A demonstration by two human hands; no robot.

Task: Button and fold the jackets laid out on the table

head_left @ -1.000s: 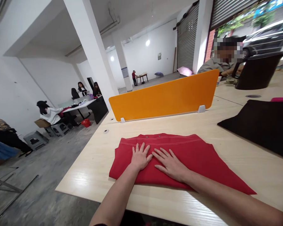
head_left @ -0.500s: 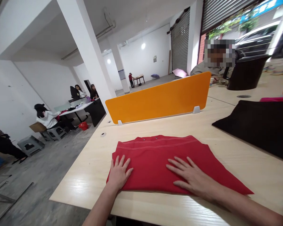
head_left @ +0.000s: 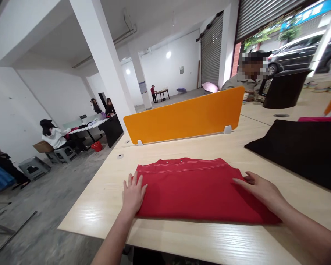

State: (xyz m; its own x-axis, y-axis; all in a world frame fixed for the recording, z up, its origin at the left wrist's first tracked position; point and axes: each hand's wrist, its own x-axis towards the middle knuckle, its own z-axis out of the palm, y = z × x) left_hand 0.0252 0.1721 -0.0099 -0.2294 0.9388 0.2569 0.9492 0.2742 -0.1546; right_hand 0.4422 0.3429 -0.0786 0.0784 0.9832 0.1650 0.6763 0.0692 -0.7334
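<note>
A folded red garment point(head_left: 187, 195) lies flat on the pale wooden table point(head_left: 93, 198), with white double stitching and two small metal studs near its far edge. My left hand point(head_left: 134, 193) rests on its left edge, fingers spread. At the slanted right edge is my right hand point(head_left: 262, 189), turned on its side. Its thumb reaches over the cloth and its fingers are bent beside the edge, with a gap between them. The garment's right corner is partly behind my right wrist.
An orange divider point(head_left: 184, 116) stands across the table beyond the garment. To the right lie a black cloth point(head_left: 300, 151) and a dark container point(head_left: 288, 90). A person point(head_left: 245, 81) sits across the table. Grey stools point(head_left: 34, 167) stand on the floor at left.
My right hand has moved from the middle of the garment to its right edge and turned sideways. My left hand has shifted slightly left and away from me. The person opposite has lowered their head.
</note>
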